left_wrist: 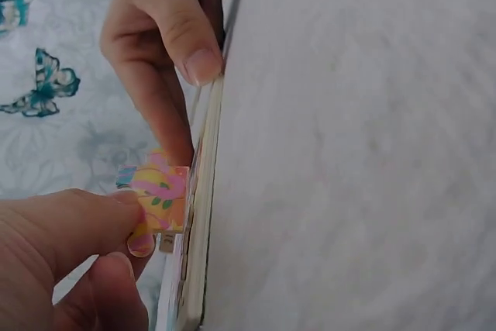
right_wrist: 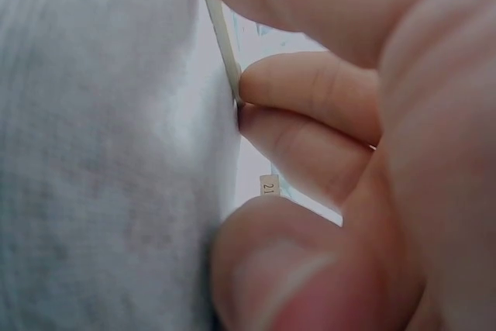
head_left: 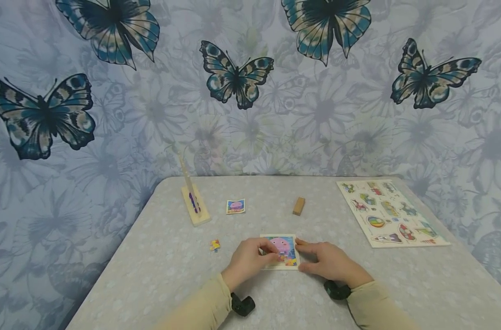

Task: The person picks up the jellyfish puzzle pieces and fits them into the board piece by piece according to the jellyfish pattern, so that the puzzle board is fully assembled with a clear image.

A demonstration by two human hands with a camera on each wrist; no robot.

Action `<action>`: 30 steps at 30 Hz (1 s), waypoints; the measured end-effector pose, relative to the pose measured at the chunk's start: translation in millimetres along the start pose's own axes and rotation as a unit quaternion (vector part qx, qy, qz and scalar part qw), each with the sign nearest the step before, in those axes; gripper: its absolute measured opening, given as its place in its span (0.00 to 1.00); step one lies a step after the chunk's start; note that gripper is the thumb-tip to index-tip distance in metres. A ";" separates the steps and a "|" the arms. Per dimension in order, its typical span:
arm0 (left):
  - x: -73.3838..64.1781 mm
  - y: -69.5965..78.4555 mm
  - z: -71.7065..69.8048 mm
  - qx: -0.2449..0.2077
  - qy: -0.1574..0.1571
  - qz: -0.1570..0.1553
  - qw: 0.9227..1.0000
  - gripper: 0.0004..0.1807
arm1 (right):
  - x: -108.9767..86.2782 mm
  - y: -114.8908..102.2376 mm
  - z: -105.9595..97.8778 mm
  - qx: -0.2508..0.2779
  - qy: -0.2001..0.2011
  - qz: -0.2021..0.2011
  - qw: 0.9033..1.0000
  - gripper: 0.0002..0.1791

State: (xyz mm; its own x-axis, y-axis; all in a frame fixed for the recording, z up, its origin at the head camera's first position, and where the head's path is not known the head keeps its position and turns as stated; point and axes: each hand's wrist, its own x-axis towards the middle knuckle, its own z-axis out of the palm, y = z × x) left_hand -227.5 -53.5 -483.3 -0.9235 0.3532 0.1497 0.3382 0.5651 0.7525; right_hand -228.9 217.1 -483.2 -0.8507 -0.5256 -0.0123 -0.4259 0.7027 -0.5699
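Note:
A small square jigsaw board with a pink cartoon figure on blue lies on the table between both hands. My left hand pinches a yellow and pink puzzle piece between thumb and fingers. That piece meets the board's surface in the left wrist view. At the board's right side, my right hand holds its edge, with the thumb near the front corner and a finger at the back corner. In the right wrist view its fingers touch the pale edge. Another yellow puzzle piece lies left of the board.
Farther back are a small picture card, a wooden block and a pale stand with an upright panel and purple marks. A large wooden picture board lies at the right. Behind the table hangs a butterfly-patterned cloth.

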 end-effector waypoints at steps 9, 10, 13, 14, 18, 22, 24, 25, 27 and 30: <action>0.1 -10.5 7.9 0.003 -0.015 0.017 1.000 0.03 | -0.2 0.0 2.5 -0.007 0.005 0.004 1.000 0.36; 0.1 -11.0 8.5 0.003 -0.014 0.018 1.000 0.03 | -0.2 0.1 2.6 -0.008 0.005 0.003 1.000 0.36; 0.0 -12.2 10.1 0.007 -0.009 0.022 1.000 0.03 | 0.1 0.1 2.5 -0.013 0.005 0.000 1.000 0.37; 0.0 -12.3 10.5 0.014 -0.007 0.023 1.000 0.03 | 0.3 0.1 2.5 -0.015 0.006 -0.001 1.000 0.37; 0.0 -10.8 11.5 0.060 0.003 0.032 0.998 0.05 | 0.6 -0.3 2.1 -0.023 0.008 -0.003 1.000 0.37; -1.5 -8.4 11.3 0.092 0.004 0.041 0.995 0.06 | 0.1 -0.6 2.4 -0.021 0.009 -0.007 1.000 0.37; -1.9 -8.2 11.4 0.097 0.000 0.045 0.994 0.07 | -0.3 -0.5 2.2 -0.017 0.009 -0.007 1.000 0.37; -1.9 -8.5 11.6 0.098 -0.001 0.046 0.994 0.08 | -0.4 -0.4 2.2 -0.016 0.008 -0.007 1.000 0.37; -1.7 -10.0 12.6 0.099 0.001 0.051 0.994 0.08 | -0.3 -0.3 2.0 -0.015 0.008 -0.005 1.000 0.37; -0.7 -13.0 14.3 0.094 0.016 0.059 0.994 0.08 | -0.3 -0.5 1.9 -0.016 0.006 -0.003 1.000 0.36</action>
State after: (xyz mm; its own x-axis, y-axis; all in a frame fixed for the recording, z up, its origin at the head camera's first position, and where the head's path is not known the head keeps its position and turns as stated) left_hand -228.7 -50.4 -502.3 -0.8794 0.4031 0.2535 0.4703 0.6519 0.5949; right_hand -227.9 216.0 -484.5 -0.8516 -0.5242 0.0021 -0.4408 0.7140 -0.5439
